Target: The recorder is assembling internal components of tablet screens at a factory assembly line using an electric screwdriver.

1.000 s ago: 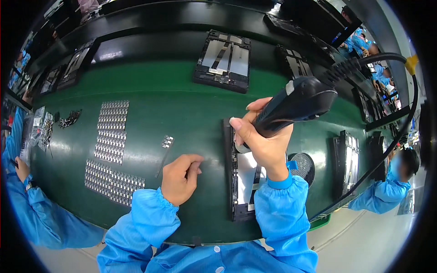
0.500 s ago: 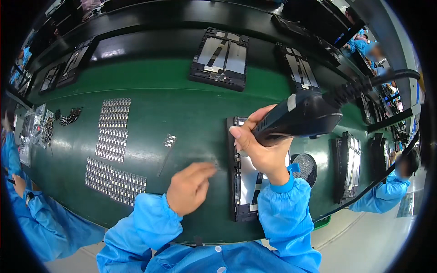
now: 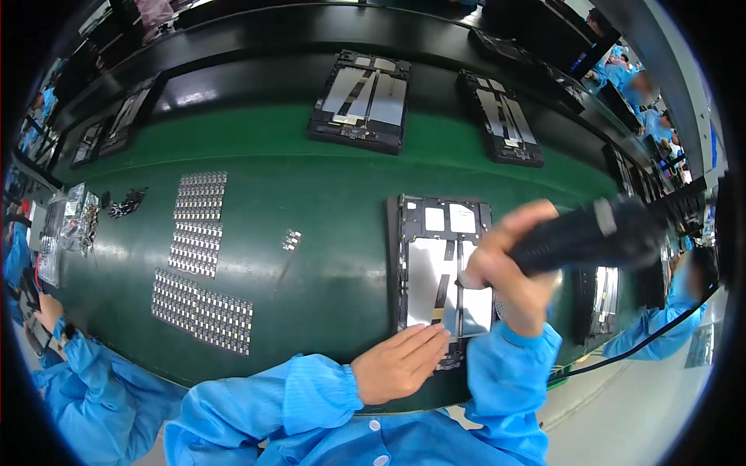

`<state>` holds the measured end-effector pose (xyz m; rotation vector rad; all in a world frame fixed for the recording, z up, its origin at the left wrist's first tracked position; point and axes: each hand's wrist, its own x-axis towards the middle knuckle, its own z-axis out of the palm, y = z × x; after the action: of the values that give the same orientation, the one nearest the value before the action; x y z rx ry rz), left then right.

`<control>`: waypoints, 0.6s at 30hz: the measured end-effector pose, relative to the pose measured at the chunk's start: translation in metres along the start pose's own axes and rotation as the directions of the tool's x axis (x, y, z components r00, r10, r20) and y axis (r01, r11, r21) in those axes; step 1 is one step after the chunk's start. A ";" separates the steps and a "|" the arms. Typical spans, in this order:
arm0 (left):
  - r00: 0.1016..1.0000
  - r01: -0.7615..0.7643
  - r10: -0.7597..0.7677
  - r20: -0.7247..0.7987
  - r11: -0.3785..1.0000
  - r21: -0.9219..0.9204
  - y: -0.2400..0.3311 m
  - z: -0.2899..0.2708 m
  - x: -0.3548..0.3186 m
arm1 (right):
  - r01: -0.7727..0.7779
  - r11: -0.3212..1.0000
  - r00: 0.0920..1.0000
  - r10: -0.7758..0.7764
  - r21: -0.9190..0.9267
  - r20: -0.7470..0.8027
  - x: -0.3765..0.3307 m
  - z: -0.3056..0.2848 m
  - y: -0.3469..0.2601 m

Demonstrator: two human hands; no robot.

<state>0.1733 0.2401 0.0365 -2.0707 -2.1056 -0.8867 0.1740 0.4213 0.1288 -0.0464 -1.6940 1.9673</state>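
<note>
An opened tablet-like device (image 3: 426, 272) lies in front of me, with silvery battery panels in a black frame and a dark flex strip down its middle. My left hand (image 3: 400, 365) rests on its near edge, palm down with the fingers stretched out together. Above its right side, my right hand (image 3: 514, 268) is wrapped round a black corded handheld tool (image 3: 583, 237). Motion blurs the tool, and its exact kind cannot be made out. My right forearm covers the device's near right corner.
Sheets of small circuit boards (image 3: 203, 311) lie at left, with a small loose board piece (image 3: 291, 239) nearer the middle. Clear plastic bags (image 3: 78, 221) sit far left. More opened devices (image 3: 363, 101) stand on the far belt. A black cable (image 3: 637, 342) runs along the right; co-workers sit at both sides.
My left hand has moved right and down onto the device's near edge. My right hand has carried the tool to the right, uncovering the device's upper part. The far devices have shifted left.
</note>
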 end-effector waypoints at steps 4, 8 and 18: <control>0.998 0.068 -0.068 0.017 0.997 -0.032 -0.024 -0.034 -0.032 | -0.216 0.950 0.880 0.090 0.224 0.465 -0.036 -0.065 0.000; 0.992 -0.046 0.043 -0.120 0.999 -0.027 -0.034 -0.008 -0.039 | -0.342 0.939 0.585 0.234 -0.025 0.776 -0.056 -0.088 -0.013; 0.990 -0.021 0.004 -0.142 0.993 -0.116 -0.030 -0.014 -0.041 | -0.399 0.916 0.736 0.341 -0.033 0.584 -0.080 -0.064 -0.018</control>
<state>0.1448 0.1997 0.0199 -2.0049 -2.0118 -1.1448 0.2724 0.4470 0.1072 0.3105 -2.0883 2.5506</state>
